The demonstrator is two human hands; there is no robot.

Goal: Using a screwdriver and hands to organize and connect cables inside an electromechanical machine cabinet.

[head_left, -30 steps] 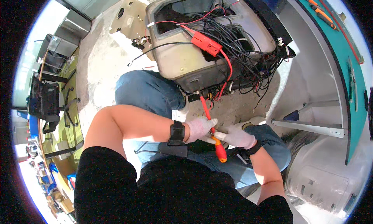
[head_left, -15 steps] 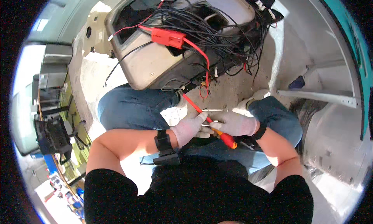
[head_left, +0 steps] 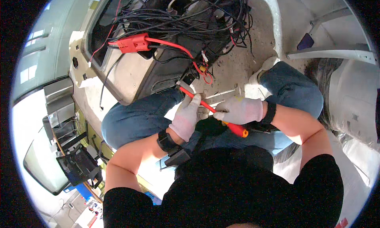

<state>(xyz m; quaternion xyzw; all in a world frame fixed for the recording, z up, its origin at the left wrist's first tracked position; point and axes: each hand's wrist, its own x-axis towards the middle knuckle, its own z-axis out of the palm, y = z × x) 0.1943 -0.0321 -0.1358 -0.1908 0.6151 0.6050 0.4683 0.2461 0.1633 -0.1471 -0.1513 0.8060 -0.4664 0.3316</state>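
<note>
Over lap: left hand [head_left: 187,118], right hand [head_left: 240,110] gripping red screwdriver [head_left: 209,109]

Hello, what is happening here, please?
A person crouches on a dusty floor, wearing light gloves. The right hand holds the handle of a red screwdriver, and the left hand steadies its shaft. The tip points toward an open grey box full of tangled black wires, with a red connector on top.
</note>
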